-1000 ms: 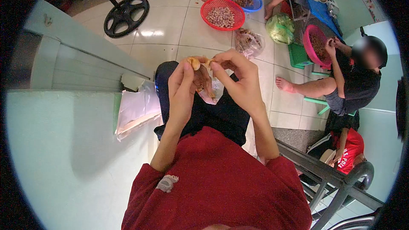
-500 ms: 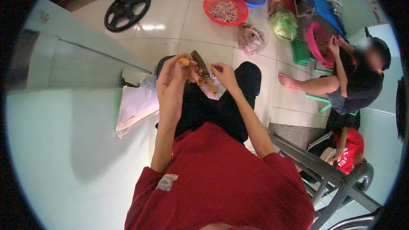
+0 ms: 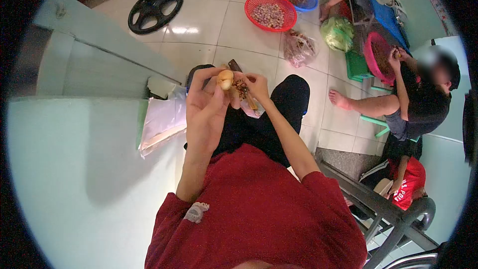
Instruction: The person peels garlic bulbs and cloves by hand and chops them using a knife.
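Note:
My left hand [image 3: 206,102] holds a pale yellow-orange peeled piece [image 3: 225,79], round and partly split, between thumb and fingers. Close on its right is my right hand [image 3: 257,87], its fingers pinched together; what they hold, if anything, is too small to tell. Between and below the hands, a clear plastic bag [image 3: 255,111] with brown scraps lies over my lap. A knife [image 3: 234,66] with a dark upper end lies across the bag, partly hidden by my fingers.
On the tiled floor ahead stand a red basket [image 3: 270,12] of pale pieces, a blue basin [image 3: 312,1] and a bag of scraps [image 3: 300,50]. A person at right works over a pink basin [image 3: 371,59]. A metal railing [image 3: 358,192] runs at lower right.
My right hand has come back beside my left hand after moving away. The piece in my left hand is now turned more toward the camera. The view has shifted slightly.

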Available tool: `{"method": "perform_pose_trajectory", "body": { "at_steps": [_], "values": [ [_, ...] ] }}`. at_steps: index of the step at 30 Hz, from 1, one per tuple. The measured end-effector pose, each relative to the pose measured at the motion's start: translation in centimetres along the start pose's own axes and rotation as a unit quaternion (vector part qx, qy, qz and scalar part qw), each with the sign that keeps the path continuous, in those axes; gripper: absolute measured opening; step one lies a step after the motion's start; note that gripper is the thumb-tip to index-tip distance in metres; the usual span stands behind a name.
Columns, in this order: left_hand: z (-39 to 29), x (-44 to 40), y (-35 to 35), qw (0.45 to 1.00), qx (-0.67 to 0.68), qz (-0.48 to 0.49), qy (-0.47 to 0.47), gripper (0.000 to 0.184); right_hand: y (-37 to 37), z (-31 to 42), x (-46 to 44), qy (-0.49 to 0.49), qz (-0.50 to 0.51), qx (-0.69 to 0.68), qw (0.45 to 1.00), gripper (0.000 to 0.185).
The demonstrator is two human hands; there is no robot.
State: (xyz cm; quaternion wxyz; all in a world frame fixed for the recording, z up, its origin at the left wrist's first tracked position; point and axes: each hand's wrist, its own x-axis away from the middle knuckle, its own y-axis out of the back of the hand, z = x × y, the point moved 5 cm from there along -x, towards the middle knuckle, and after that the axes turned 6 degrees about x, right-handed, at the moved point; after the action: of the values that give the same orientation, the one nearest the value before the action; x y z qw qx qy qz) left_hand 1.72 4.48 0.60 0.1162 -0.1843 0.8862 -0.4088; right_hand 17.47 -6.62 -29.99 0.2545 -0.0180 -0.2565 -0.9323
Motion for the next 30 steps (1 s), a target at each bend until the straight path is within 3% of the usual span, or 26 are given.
{"method": "perform_pose_trajectory", "body": {
  "at_steps": [6,10,12,13,15,16,18,25,30],
  "values": [
    [0.1,0.1,-0.5,0.998,0.045,0.035,-0.013,0.031,0.9,3.0,0.8,0.065,0.011,0.004,0.998,0.037],
    [-0.1,0.0,-0.3,0.997,0.070,0.013,-0.011,0.030,4.1,11.8,4.2,0.167,-0.041,-0.006,0.985,0.032],
    [-0.1,0.1,0.1,0.998,-0.006,0.051,-0.037,0.039,7.8,19.3,7.9,0.114,-0.022,-0.195,0.974,0.024],
    [-0.3,0.1,-0.3,0.998,-0.007,0.051,-0.036,0.039,9.3,21.4,9.3,0.113,-0.021,-0.195,0.974,0.024],
    [-0.6,-0.1,-1.4,0.997,-0.066,0.023,-0.037,0.043,12.7,25.7,12.0,0.285,-0.062,-0.102,0.951,0.019],
    [-0.3,-0.1,-1.4,0.997,-0.064,0.027,-0.034,0.043,13.6,26.5,12.2,0.284,-0.067,-0.100,0.951,0.019],
    [0.1,0.1,-1.5,0.990,-0.113,0.063,-0.059,0.042,14.9,28.3,13.4,0.383,-0.078,-0.064,0.918,0.020],
    [-0.2,0.9,-3.0,0.990,-0.122,0.039,-0.057,0.038,16.6,29.1,14.9,0.368,-0.105,-0.041,0.923,0.025],
    [-0.1,1.3,-2.2,0.978,-0.189,-0.007,-0.090,0.025,16.4,29.5,15.4,0.372,-0.163,-0.003,0.914,0.031]
  ]
}}
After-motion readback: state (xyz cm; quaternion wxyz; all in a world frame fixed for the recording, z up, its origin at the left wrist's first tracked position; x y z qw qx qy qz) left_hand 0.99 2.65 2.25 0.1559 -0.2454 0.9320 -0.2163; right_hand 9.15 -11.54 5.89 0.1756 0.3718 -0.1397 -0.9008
